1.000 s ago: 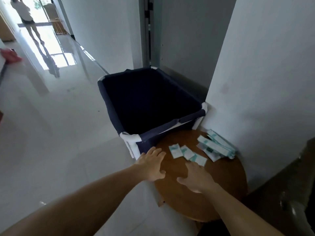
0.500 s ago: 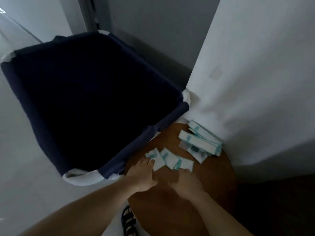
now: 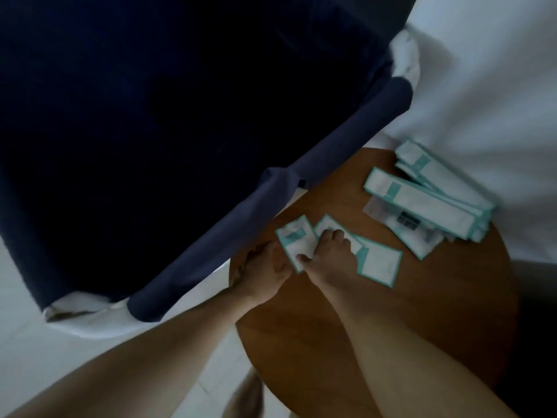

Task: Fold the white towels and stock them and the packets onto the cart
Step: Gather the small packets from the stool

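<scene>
On the round table [image 3: 391, 327], right hand [image 3: 328, 254] curled over the small packets [image 3: 379, 263], thumb pinning one, left hand [image 3: 262, 273] flat just beside them at the table's edge.

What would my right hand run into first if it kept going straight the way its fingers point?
The right hand lies on the small packets. Straight beyond them it would likely meet the navy cloth rim of the cart bag, though whether that rim sits above the hand's height is unclear.

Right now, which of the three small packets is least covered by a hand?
The rightmost small packet, nearest the long packets: nearly its whole face shows; the right hand lies over the other two.
</scene>
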